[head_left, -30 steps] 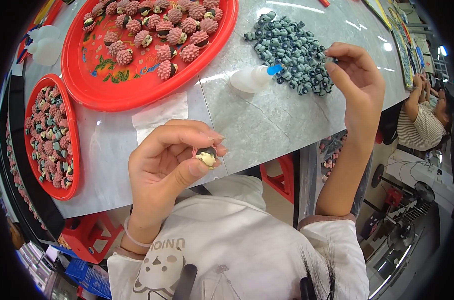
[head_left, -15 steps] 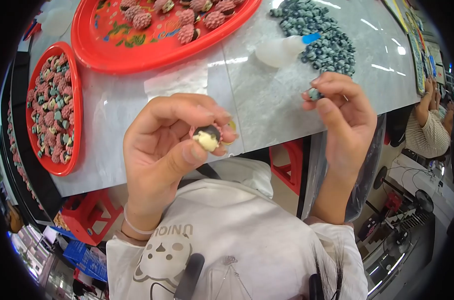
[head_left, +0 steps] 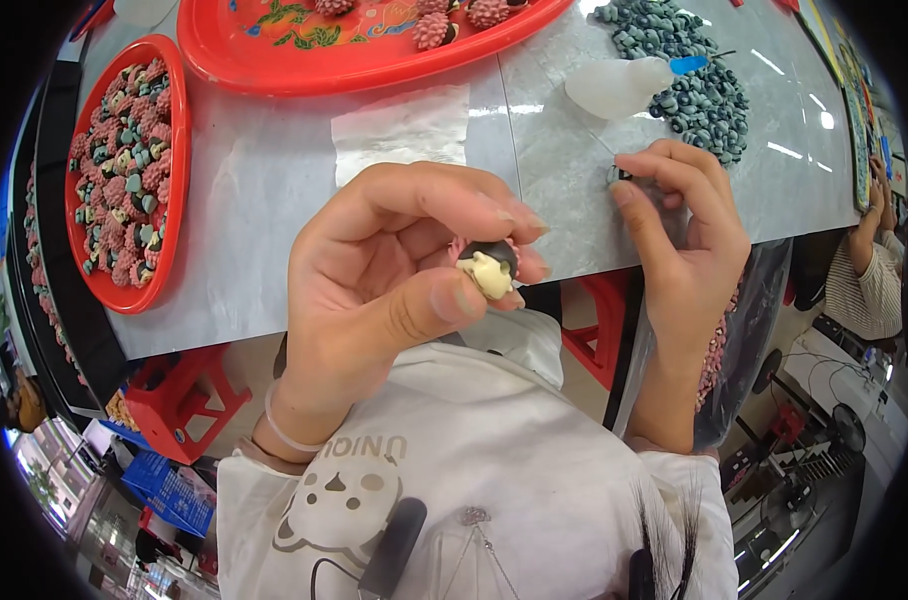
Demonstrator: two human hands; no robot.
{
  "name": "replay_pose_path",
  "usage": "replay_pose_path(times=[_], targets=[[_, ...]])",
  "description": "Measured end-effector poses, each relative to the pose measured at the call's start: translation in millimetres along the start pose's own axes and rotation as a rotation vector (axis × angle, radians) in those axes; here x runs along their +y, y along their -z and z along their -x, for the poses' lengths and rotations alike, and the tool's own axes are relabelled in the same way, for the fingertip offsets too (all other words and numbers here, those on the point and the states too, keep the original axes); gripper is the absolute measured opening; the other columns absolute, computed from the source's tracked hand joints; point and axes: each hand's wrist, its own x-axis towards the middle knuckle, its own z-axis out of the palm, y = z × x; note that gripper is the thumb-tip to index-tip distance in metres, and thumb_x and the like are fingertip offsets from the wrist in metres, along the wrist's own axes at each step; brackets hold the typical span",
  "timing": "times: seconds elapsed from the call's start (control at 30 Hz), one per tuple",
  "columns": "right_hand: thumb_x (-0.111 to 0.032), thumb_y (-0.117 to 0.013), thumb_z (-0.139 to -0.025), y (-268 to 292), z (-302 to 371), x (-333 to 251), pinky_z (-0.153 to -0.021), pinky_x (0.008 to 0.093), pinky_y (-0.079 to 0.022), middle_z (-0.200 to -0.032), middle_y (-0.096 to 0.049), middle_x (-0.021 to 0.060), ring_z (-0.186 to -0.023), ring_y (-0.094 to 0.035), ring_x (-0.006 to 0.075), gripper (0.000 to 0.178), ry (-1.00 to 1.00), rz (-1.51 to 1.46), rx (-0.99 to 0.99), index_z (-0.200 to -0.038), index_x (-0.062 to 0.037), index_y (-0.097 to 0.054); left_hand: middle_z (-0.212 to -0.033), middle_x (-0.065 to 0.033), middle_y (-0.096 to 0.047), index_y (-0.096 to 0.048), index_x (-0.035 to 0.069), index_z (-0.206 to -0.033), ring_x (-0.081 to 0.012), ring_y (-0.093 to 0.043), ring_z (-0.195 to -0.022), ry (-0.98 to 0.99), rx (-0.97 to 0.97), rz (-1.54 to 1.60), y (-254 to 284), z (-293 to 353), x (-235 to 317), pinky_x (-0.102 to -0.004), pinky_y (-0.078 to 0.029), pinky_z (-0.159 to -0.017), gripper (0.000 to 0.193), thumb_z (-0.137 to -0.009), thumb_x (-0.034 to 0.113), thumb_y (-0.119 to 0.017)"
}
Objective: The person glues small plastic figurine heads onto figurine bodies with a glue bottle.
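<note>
My left hand (head_left: 394, 275) is raised close over my chest, pinching a small cream and dark round piece (head_left: 489, 268) between thumb and fingertips; a bit of pink shows behind it. My right hand (head_left: 684, 235) rests at the table's near edge, fingertips closed on a tiny dark blue-grey bead (head_left: 619, 175). A heap of the same blue-grey beads (head_left: 699, 80) lies on the grey table (head_left: 274, 200) just beyond that hand. A small clear squeeze bottle with a blue tip (head_left: 624, 85) lies on its side beside the heap.
A large red tray (head_left: 304, 60) with pink knobbly pieces is at the far middle. A smaller red oval tray (head_left: 124, 170) full of pink and green pieces lies at the left. Red stools (head_left: 174, 400) stand under the table. Another person (head_left: 869, 270) is at the right edge.
My right hand has drawn back from the bead heap to the table's near edge, holding one bead. My left hand has come closer to the camera with its piece.
</note>
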Motion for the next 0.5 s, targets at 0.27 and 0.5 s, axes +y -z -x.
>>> replay_pose_path(times=[0.27,0.5], targets=[[0.002,-0.063,-0.066,4.7,-0.1,5.7,-0.065,0.0184,-0.031,-0.085,-0.049,0.0028,-0.073,-0.041,0.0085,0.016,-0.14,-0.196,-0.032,-0.081,0.0003,-0.059,-0.092,-0.0095,-0.045,-0.044,0.006,-0.092,-0.017,-0.054,-0.077,-0.009,-0.004,-0.02,0.7,0.3,-0.9,-0.0194,-0.045,-0.058,0.033,-0.073,0.023,-0.065],[0.001,-0.063,-0.065,3.4,-1.3,6.4,-0.065,0.0207,-0.037,-0.083,-0.053,0.0048,-0.073,-0.047,0.0113,0.016,0.039,0.014,-0.038,-0.08,0.0007,-0.059,-0.092,-0.0093,-0.045,-0.044,0.007,-0.093,-0.0175,-0.054,-0.077,-0.015,-0.007,-0.006,-1.0,-1.0,-1.9,-0.0197,-0.046,-0.058,0.031,-0.074,0.022,-0.064]])
